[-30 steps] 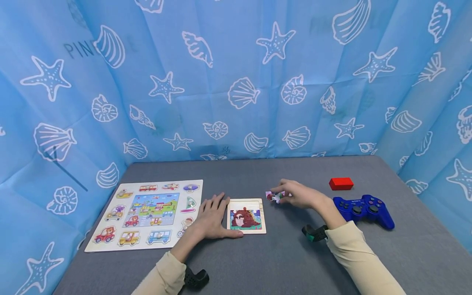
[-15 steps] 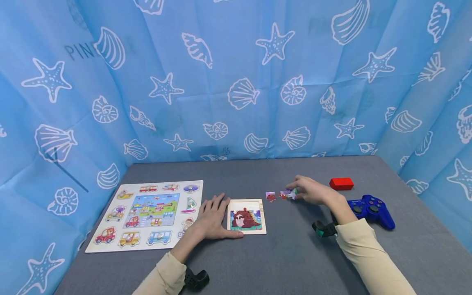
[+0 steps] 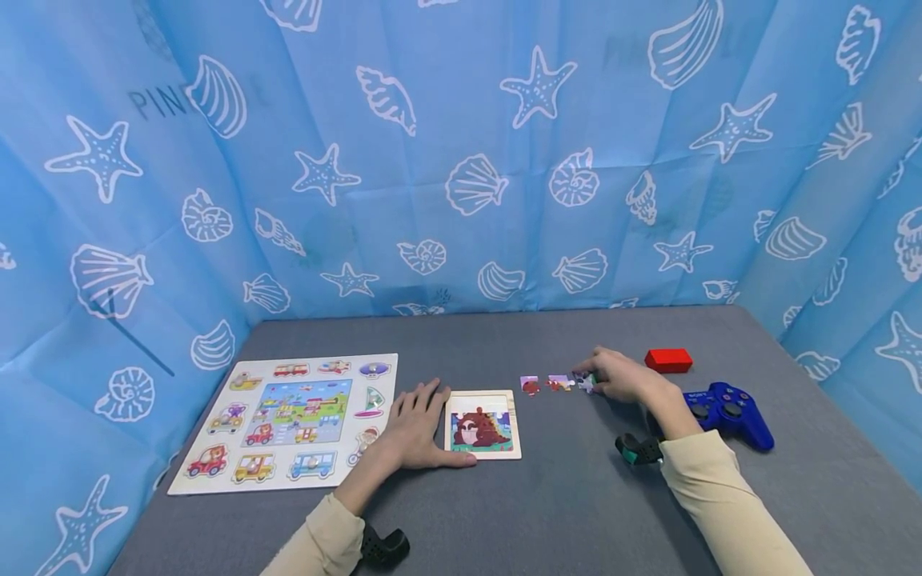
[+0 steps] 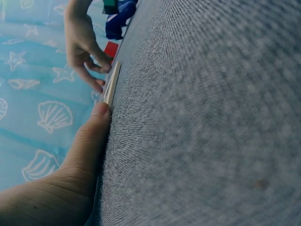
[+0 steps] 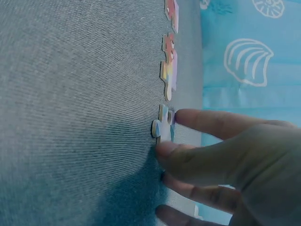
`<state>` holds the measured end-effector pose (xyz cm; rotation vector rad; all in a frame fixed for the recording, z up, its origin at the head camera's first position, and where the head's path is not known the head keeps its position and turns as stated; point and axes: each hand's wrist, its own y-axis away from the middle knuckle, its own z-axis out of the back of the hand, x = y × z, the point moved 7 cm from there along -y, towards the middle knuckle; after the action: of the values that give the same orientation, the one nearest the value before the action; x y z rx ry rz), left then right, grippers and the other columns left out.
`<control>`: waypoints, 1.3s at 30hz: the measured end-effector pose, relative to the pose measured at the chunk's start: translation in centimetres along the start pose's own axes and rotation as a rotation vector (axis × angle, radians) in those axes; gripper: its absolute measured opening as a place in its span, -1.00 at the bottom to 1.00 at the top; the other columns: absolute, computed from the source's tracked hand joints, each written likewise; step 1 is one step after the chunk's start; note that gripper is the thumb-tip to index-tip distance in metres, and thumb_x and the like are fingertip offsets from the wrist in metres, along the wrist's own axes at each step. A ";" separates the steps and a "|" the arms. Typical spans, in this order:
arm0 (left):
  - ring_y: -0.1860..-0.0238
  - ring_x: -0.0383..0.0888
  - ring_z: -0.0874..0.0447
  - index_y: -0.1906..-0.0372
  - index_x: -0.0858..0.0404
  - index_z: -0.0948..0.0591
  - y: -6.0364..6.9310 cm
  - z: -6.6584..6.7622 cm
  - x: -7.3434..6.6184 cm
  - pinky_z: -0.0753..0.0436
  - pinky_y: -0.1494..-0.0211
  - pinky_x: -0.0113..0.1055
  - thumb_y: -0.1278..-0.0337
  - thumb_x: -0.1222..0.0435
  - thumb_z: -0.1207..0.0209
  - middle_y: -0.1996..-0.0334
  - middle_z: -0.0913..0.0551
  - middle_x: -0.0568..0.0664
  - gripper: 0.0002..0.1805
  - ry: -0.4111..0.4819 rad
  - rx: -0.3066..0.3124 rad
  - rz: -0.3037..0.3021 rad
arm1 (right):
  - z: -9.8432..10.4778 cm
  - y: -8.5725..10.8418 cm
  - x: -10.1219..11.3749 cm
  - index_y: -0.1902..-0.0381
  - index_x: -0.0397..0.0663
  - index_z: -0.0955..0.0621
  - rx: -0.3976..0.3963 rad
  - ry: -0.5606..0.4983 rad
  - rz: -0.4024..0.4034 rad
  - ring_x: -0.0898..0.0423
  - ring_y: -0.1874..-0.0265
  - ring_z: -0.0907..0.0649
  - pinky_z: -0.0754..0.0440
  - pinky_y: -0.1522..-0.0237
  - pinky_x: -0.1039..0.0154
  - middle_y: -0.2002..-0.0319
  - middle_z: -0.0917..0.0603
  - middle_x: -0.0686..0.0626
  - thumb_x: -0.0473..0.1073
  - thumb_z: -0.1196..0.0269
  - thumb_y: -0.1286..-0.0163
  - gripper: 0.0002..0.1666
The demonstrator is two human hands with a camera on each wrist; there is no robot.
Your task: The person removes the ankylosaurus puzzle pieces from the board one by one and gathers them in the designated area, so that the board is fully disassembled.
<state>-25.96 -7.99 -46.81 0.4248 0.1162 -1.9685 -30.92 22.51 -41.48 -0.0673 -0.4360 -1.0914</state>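
My left hand (image 3: 419, 428) lies with extended fingers along the left side of a small wooden puzzle tray (image 3: 497, 458). Its thumb touches the tray's near corner. In the tray's lower part is a picture of a red-brown spiky animal; the upper part shows bare wood. To the right, my right hand (image 3: 625, 378) pinches a jigsaw piece (image 5: 164, 134) at the table surface between thumb and index finger. Two more jigsaw pieces, one with red and yellow (image 3: 559, 383) and one with red on purple (image 3: 529, 386), lie left of it in a row, apart.
A large vehicle puzzle board (image 3: 216, 372) lies at the left of the grey table (image 3: 547, 512). A red block (image 3: 668, 361) and a blue game controller (image 3: 731, 412), partly behind my right forearm, lie at the right. A blue shell-patterned curtain (image 3: 461, 224) stands behind.
My right hand has moved rightward, and the jigsaw pieces that were bunched together now lie spread in a row. The left hand and the tray have stayed in place.
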 end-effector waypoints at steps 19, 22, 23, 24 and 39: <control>-0.63 0.28 -0.03 -0.62 0.14 -0.15 0.0 0.1 0.0 -0.06 -0.62 0.27 0.15 -0.47 -0.32 -0.64 -0.08 0.16 0.30 -0.006 -0.010 0.007 | -0.3 0.0 -0.5 -0.08 -0.26 -0.72 -0.073 0.029 -0.050 -0.04 0.16 -0.65 -0.68 0.03 -0.13 0.13 -0.67 -0.19 -0.20 -0.43 -0.32 -0.59; -0.64 0.28 -0.02 -0.63 0.14 -0.14 -0.1 0.1 0.0 -0.06 -0.62 0.27 0.15 -0.47 -0.31 -0.64 -0.08 0.16 0.30 -0.006 -0.006 0.008 | -0.3 0.1 -0.6 -0.09 -0.26 -0.72 -0.072 0.029 -0.054 -0.05 0.16 -0.65 -0.68 0.04 -0.13 0.13 -0.67 -0.20 -0.20 -0.42 -0.32 -0.59; -0.64 0.28 -0.02 -0.63 0.14 -0.14 0.0 0.1 0.0 -0.06 -0.62 0.27 0.15 -0.47 -0.32 -0.64 -0.08 0.16 0.30 -0.006 -0.006 0.008 | -0.3 0.1 -0.6 -0.09 -0.26 -0.71 -0.071 0.028 -0.052 -0.06 0.16 -0.65 -0.68 0.04 -0.14 0.13 -0.67 -0.20 -0.20 -0.42 -0.32 -0.59; -0.63 0.28 -0.02 -0.62 0.15 -0.15 0.0 0.1 0.0 -0.06 -0.62 0.27 0.14 -0.47 -0.32 -0.64 -0.08 0.17 0.30 -0.005 -0.006 0.007 | -0.3 0.1 -0.6 -0.10 -0.26 -0.71 -0.072 0.029 -0.055 -0.06 0.15 -0.65 -0.68 0.02 -0.15 0.12 -0.67 -0.21 -0.20 -0.42 -0.32 -0.58; -0.63 0.28 -0.03 -0.63 0.15 -0.14 0.1 0.2 -0.2 -0.07 -0.62 0.28 0.13 -0.46 -0.32 -0.64 -0.08 0.17 0.30 -0.014 -0.006 0.004 | 1.0 0.7 2.1 -0.20 -0.23 -0.66 -0.208 -0.022 -0.046 -0.18 0.07 -0.63 -0.70 0.06 -0.18 0.02 -0.62 -0.32 -0.14 -0.39 -0.34 -0.50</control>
<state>-25.87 -7.91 -46.60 0.4070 0.1121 -1.9669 -29.82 21.38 -39.64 -0.2541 -0.3441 -1.1801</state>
